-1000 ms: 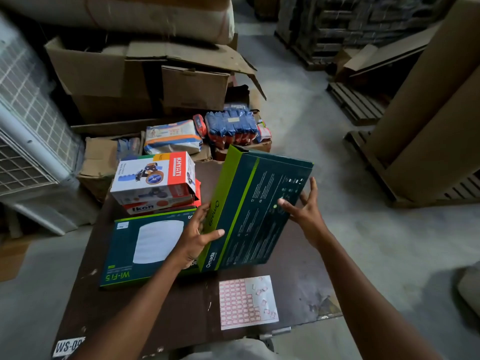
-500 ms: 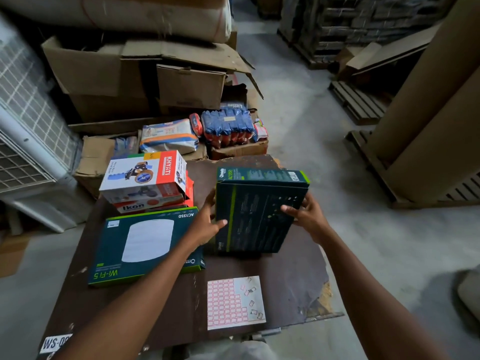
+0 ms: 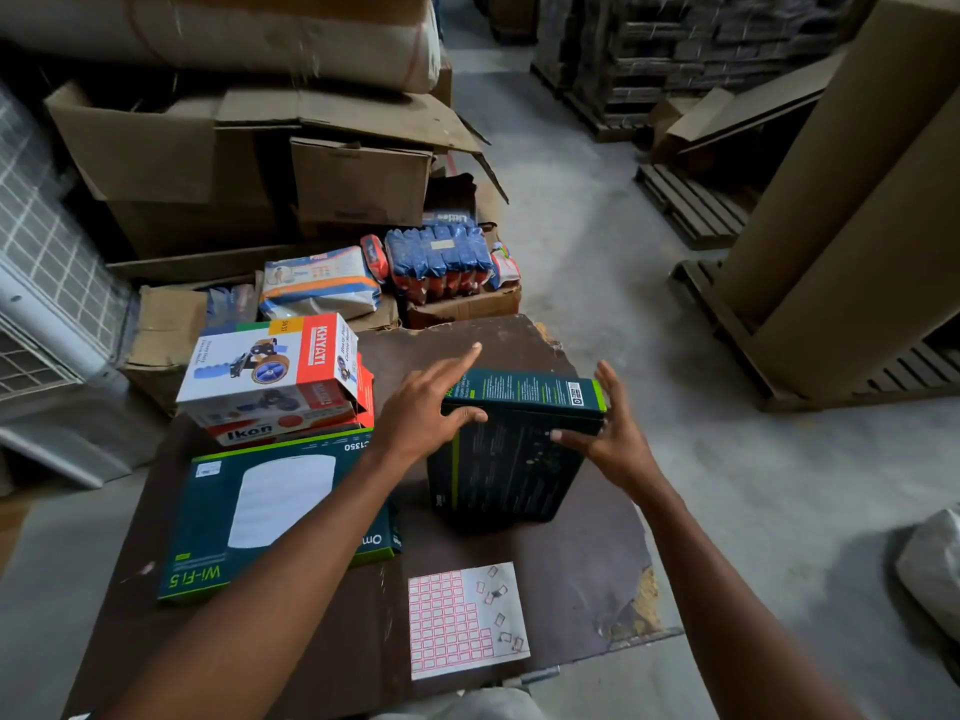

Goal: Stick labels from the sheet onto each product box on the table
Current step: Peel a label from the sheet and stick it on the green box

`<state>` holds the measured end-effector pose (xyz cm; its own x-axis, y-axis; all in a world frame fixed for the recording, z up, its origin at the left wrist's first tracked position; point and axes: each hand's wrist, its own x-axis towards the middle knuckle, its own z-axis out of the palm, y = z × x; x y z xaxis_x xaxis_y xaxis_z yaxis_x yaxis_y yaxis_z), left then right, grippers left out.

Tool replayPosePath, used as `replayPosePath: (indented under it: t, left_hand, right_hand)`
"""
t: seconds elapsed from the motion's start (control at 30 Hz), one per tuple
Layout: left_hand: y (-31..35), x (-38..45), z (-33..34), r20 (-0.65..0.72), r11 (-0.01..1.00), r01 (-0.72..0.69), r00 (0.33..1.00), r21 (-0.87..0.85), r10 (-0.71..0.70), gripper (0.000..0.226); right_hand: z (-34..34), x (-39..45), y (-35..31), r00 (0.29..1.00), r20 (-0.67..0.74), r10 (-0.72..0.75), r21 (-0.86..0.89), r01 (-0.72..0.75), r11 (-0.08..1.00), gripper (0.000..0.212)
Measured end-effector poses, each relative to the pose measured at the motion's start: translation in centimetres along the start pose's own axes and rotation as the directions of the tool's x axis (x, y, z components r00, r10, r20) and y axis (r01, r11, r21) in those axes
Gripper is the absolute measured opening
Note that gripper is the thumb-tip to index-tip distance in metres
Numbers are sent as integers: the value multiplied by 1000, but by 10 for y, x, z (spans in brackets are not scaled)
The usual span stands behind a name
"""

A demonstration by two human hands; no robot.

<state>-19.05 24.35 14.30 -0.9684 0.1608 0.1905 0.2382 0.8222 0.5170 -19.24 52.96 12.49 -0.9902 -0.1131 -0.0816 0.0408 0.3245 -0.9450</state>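
Note:
A dark green product box (image 3: 509,475) stands upright on its edge in the middle of the brown table (image 3: 587,563). My left hand (image 3: 421,407) rests at its top left corner, thumb on the front face and fingers stretched out over the top. My right hand (image 3: 613,433) touches the top right corner with straight, spread fingers. The label sheet (image 3: 462,621), pink-bordered stickers with several peeled, lies at the table's near edge. A flat green Wi-Fi box (image 3: 270,511) lies to the left. Behind it a white and red Khyati box (image 3: 270,361) sits on a red Ikon box (image 3: 280,426).
Beyond the table's far edge stand open cardboard cartons (image 3: 358,179) and packs of blue goods (image 3: 441,257). A white grille unit (image 3: 47,283) is at the left. Wooden pallets (image 3: 691,205) and tall cardboard sheets (image 3: 857,210) stand on the concrete floor at the right.
The dark green box went from tilted in both hands to standing upright on the table. My fingers have straightened and loosened at its top corners.

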Motion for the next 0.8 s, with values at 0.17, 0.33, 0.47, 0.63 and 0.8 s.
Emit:
replayPosePath:
  t: [0.17, 0.33, 0.47, 0.63, 0.8]
  left_hand:
    - [-4, 2, 11, -32, 996, -45, 998, 79, 48, 77]
    - [-6, -1, 16, -28, 980, -66, 997, 186, 72, 69]
    - [-4, -2, 16, -30, 917, -146, 985, 370, 169, 64]
    - [-4, -1, 16, -28, 886, -236, 963, 399, 269, 54]
    - [1, 1, 25, -98, 902, -238, 952, 361, 290, 57]
  right_hand:
    - [20, -4, -26, 902, 74, -425, -659, 364, 658, 98]
    - [39, -6, -21, 893, 116, -434, -864, 306, 400, 82]
    - [39, -3, -14, 880, 118, -460, -895, 296, 335, 78]
    - [47, -1, -9, 873, 71, -482, -904, 261, 340, 73]
    - [55, 2, -11, 875, 26, -484, -913, 218, 346, 74]
